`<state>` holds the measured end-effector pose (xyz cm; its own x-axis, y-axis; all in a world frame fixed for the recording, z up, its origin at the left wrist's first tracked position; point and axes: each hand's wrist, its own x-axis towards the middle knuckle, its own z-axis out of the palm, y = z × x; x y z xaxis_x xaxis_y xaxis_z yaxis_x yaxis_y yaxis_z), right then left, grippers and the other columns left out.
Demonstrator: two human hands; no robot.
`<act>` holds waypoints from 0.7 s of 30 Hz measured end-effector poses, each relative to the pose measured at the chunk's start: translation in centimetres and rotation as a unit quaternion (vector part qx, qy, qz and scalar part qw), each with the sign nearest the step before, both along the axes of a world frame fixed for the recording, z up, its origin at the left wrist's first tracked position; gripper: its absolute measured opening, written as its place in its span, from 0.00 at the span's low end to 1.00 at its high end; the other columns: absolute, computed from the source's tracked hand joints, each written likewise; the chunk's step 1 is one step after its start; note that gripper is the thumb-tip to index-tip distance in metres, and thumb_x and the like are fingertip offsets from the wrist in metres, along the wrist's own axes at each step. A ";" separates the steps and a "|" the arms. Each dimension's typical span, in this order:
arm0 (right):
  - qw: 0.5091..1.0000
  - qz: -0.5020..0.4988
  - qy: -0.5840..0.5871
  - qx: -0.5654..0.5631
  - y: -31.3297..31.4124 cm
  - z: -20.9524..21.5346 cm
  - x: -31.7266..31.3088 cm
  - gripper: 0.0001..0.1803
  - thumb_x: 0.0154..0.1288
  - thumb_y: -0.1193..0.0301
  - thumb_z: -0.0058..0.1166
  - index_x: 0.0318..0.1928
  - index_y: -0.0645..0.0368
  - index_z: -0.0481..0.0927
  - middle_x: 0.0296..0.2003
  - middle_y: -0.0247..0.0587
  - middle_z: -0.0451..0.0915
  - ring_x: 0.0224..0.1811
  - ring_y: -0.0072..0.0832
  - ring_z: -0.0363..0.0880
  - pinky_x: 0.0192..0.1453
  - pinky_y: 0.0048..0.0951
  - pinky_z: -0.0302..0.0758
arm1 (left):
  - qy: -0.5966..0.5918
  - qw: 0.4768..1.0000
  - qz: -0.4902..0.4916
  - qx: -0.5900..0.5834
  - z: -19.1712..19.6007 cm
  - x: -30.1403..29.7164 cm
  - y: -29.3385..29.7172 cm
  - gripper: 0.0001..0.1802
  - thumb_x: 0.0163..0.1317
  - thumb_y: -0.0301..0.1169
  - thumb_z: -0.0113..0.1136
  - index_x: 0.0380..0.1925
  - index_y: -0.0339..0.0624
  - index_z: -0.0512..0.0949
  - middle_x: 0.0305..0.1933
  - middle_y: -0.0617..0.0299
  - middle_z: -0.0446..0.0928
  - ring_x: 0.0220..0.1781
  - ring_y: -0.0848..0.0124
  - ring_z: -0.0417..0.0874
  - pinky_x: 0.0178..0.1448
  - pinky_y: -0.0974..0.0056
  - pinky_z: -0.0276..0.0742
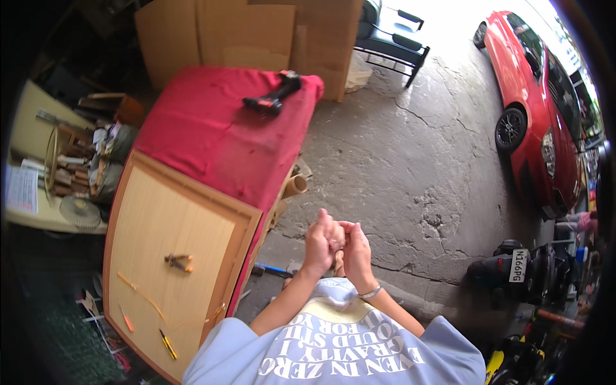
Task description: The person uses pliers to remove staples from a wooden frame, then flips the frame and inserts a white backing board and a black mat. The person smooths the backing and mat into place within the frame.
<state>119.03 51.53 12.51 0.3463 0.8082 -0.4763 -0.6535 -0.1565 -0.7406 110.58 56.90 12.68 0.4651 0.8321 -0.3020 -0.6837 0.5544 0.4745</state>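
Note:
My left hand [319,242] and my right hand [357,251] meet in front of my body, to the right of the table. Their fingers curl in and press against each other, and whatever may lie between them is hidden. A metal bracelet is on my right wrist. Left of my hands, a light wooden panel with a brown frame [240,234] rests on the table's red cloth [212,131]. On the panel lie pliers [179,262], a thin yellow strip [142,296], an orange pointed tool [126,319] and a yellow-and-black pen-like tool [168,344].
A black cordless drill [274,96] lies on the cloth's far part. Cardboard sheets [247,38] stand behind the table. A black chair [393,42], a red car [536,109] and a motorcycle [513,273] stand on the cracked concrete floor [391,147]. Wood scraps [77,170] pile up at left.

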 end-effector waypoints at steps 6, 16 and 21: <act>0.982 -0.067 0.177 0.024 6.9 3.1 13.6 0.32 0.83 0.49 0.32 0.54 0.68 0.79 0.50 0.53 0.83 0.57 0.44 0.80 0.65 0.41 0.76 | 0.336 0.853 -0.069 0.393 2.0 15.4 5.6 0.23 0.81 0.39 0.49 0.26 0.38 0.76 0.18 0.67 0.70 0.22 0.76 0.69 0.28 0.65 0.64; 0.930 -0.195 0.276 0.146 23.1 -0.7 28.1 0.27 0.83 0.57 0.33 0.54 0.69 0.79 0.51 0.54 0.83 0.56 0.45 0.81 0.67 0.43 0.77 | 0.182 0.872 -0.115 0.440 0.8 29.6 23.8 0.14 0.81 0.32 0.45 0.59 0.38 0.72 0.28 0.63 0.73 0.30 0.72 0.74 0.39 0.67 0.72; 0.899 -0.193 0.335 0.206 35.5 -1.4 35.4 0.26 0.83 0.57 0.35 0.53 0.66 0.80 0.52 0.54 0.83 0.56 0.44 0.82 0.65 0.44 0.78 | 0.102 0.886 -0.168 0.420 0.8 36.9 36.9 0.17 0.79 0.24 0.45 0.65 0.38 0.68 0.36 0.59 0.75 0.41 0.71 0.78 0.52 0.66 0.75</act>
